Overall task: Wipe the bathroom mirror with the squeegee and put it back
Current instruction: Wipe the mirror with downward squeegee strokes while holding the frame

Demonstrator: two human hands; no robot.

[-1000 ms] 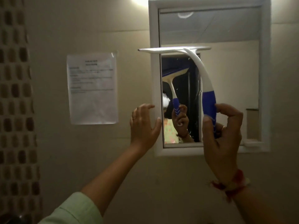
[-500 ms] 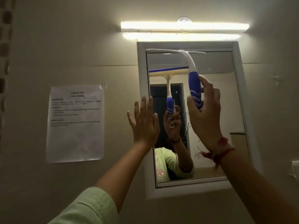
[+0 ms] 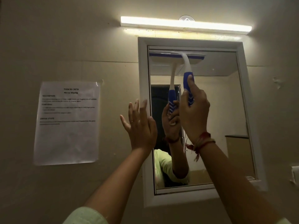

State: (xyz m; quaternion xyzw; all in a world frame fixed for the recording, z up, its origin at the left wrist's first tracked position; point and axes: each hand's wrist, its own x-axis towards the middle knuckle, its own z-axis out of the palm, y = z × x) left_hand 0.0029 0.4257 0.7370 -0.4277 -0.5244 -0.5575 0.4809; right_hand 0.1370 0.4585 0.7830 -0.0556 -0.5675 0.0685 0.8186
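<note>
A white-framed mirror (image 3: 226,110) hangs on the beige wall. The squeegee (image 3: 186,65) is white with a blue grip. Its blade lies flat against the glass along the mirror's top edge, on the left half. My right hand (image 3: 194,110) is wrapped around the blue grip, thumb on top. My left hand (image 3: 140,125) is spread flat with fingers apart, resting on the mirror's left frame and the wall. The glass reflects the squeegee, my hand and my pale green sleeve.
A lit tube light (image 3: 186,25) runs above the mirror, with a suction hook (image 3: 186,18) on the wall behind it. A printed paper sheet (image 3: 68,123) is taped to the wall left of the mirror. A white switch plate (image 3: 295,175) shows at the right edge.
The squeegee has risen from mid-mirror to the top edge, and its blade now presses on the glass. The view has tilted upward. My left hand stays by the left frame.
</note>
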